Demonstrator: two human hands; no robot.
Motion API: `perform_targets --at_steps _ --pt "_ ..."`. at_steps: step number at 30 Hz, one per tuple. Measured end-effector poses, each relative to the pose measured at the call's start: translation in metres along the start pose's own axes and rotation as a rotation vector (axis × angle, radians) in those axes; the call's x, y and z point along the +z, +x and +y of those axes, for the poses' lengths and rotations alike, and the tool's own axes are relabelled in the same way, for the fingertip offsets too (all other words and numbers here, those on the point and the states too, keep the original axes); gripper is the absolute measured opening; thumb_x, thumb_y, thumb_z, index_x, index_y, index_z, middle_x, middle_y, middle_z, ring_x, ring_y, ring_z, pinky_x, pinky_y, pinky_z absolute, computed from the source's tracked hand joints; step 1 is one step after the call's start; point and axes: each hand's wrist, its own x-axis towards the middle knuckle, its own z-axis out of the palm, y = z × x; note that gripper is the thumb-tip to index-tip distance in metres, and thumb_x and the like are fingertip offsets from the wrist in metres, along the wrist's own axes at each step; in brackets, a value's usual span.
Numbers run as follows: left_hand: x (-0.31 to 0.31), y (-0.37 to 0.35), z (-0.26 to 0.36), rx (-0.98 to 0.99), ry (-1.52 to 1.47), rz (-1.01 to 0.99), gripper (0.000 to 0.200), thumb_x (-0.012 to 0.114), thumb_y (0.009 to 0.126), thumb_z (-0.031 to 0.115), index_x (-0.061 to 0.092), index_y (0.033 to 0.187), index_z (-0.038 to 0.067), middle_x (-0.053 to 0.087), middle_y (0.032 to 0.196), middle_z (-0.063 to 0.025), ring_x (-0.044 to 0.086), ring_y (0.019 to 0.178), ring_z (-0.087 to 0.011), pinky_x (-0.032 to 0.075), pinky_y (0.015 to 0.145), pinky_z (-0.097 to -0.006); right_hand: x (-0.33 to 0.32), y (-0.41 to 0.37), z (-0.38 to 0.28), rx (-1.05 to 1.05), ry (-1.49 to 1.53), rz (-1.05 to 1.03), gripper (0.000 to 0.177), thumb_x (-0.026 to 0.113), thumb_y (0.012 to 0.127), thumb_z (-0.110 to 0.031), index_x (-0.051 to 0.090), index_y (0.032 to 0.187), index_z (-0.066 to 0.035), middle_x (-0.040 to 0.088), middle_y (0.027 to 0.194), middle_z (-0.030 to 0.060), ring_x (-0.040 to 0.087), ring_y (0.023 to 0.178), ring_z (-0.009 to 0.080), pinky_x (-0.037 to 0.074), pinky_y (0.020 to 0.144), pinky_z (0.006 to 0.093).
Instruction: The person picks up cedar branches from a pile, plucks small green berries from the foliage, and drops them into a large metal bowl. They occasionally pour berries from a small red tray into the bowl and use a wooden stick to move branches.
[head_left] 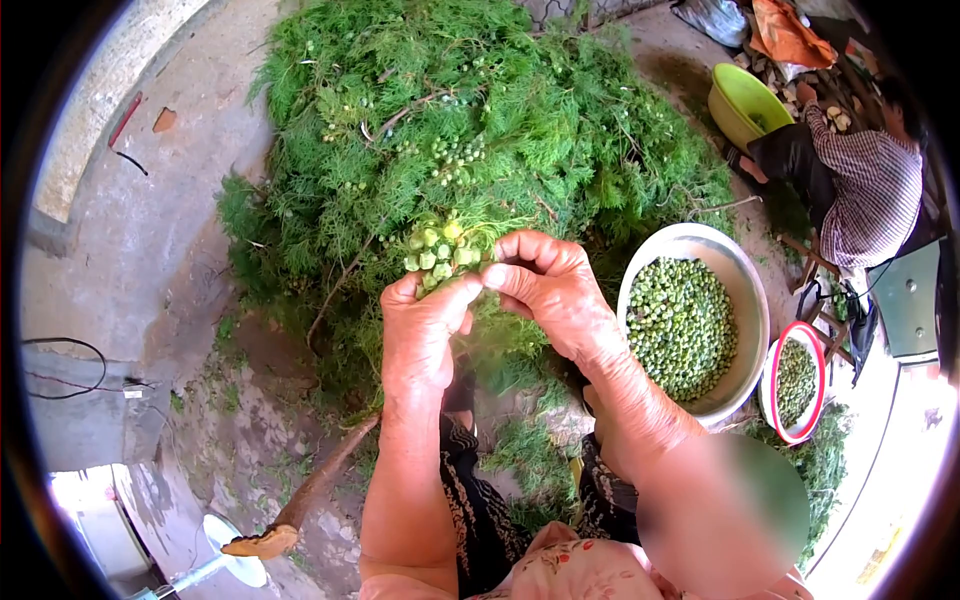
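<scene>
Above the green pile, my left hand [422, 325] is closed on a feathery evergreen sprig [440, 248] with a cluster of plump, pale green cones. My right hand [552, 292] pinches at the right side of the same cluster, its thumb and finger close to the left fingertips. Exactly what lies between the right fingertips is partly hidden. To the right of my right hand stands a large metal basin [756, 300] with many loose green cones [680, 325] in it.
A heap of cut evergreen branches [400, 100] spreads ahead. A thick sawn branch [325, 470] sticks out at lower left. A smaller red-rimmed basin [769, 385] holds more cones. At upper right a person [870, 180] sits beside a yellow-green tub [735, 110].
</scene>
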Motion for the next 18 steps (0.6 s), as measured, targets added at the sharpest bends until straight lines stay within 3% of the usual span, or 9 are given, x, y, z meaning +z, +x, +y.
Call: perform_targets --at_steps 2,6,9,11,13,14,17,18 --pt "0.001 0.000 0.000 -0.012 -0.040 -0.026 0.006 0.062 0.075 0.001 0.060 0.077 0.006 0.045 0.052 0.0061 0.033 0.042 -0.0046 0.032 0.044 -0.0246 0.001 -0.002 -0.004 0.183 0.233 0.008 0.012 0.066 0.080 -0.013 0.060 0.088 -0.006 0.057 0.073 -0.0004 0.051 0.059 0.0073 0.041 0.052 0.0198" --pt "0.002 0.001 -0.001 -0.050 -0.127 -0.066 0.005 0.061 0.076 0.002 0.059 0.076 0.007 0.040 0.049 0.0070 0.032 0.040 -0.0049 0.031 0.044 -0.0244 0.005 -0.005 0.000 0.262 0.644 -0.055 0.012 0.060 0.084 -0.016 0.055 0.084 -0.005 0.054 0.068 0.0002 0.043 0.050 0.0077 0.029 0.043 0.0203" --pt "-0.002 0.001 -0.002 -0.069 -0.168 -0.105 0.004 0.061 0.077 0.004 0.059 0.076 0.007 0.038 0.048 0.0073 0.031 0.039 -0.0050 0.031 0.044 -0.0243 0.001 -0.006 0.001 0.313 0.844 -0.070 0.015 0.059 0.085 -0.018 0.054 0.080 -0.005 0.051 0.064 0.0008 0.039 0.049 0.0085 0.030 0.044 0.0211" --pt "-0.003 0.001 -0.001 -0.078 -0.190 -0.119 0.004 0.061 0.077 0.004 0.058 0.076 0.007 0.037 0.048 0.0074 0.031 0.039 -0.0052 0.031 0.044 -0.0243 -0.012 -0.001 0.008 0.169 0.843 -0.177 0.017 0.059 0.085 -0.020 0.053 0.079 -0.005 0.049 0.065 0.0021 0.041 0.053 0.0102 0.032 0.046 0.0225" --pt "-0.002 -0.001 -0.002 -0.089 -0.195 -0.134 0.005 0.060 0.077 0.003 0.058 0.075 0.007 0.038 0.048 0.0075 0.031 0.039 -0.0051 0.032 0.044 -0.0244 -0.009 -0.002 -0.008 0.188 0.801 0.061 0.014 0.058 0.086 -0.017 0.053 0.084 -0.005 0.050 0.067 0.0026 0.046 0.057 0.0115 0.035 0.048 0.0228" --pt "-0.002 -0.002 -0.001 -0.093 -0.198 -0.141 0.006 0.060 0.078 0.003 0.058 0.075 0.008 0.038 0.048 0.0075 0.032 0.039 -0.0051 0.032 0.044 -0.0244 -0.012 -0.001 -0.009 0.170 0.753 0.085 0.011 0.057 0.086 -0.015 0.053 0.089 -0.005 0.053 0.071 0.0028 0.050 0.061 0.0117 0.037 0.051 0.0230" --pt "-0.001 -0.003 -0.003 -0.100 -0.172 -0.182 0.007 0.060 0.078 0.002 0.057 0.075 0.008 0.038 0.049 0.0072 0.034 0.040 -0.0057 0.032 0.044 -0.0246 -0.026 0.003 -0.006 0.166 0.625 -0.130 0.012 0.057 0.085 -0.012 0.053 0.095 -0.005 0.056 0.075 0.0019 0.051 0.062 0.0109 0.038 0.052 0.0232" --pt "0.000 -0.003 -0.004 -0.108 -0.165 -0.183 0.008 0.059 0.078 0.002 0.057 0.075 0.008 0.038 0.049 0.0070 0.035 0.041 -0.0059 0.032 0.044 -0.0246 -0.022 -0.001 -0.010 0.205 0.577 -0.058 0.021 0.060 0.083 -0.013 0.054 0.102 -0.005 0.059 0.077 0.0010 0.050 0.061 0.0091 0.037 0.052 0.0217"
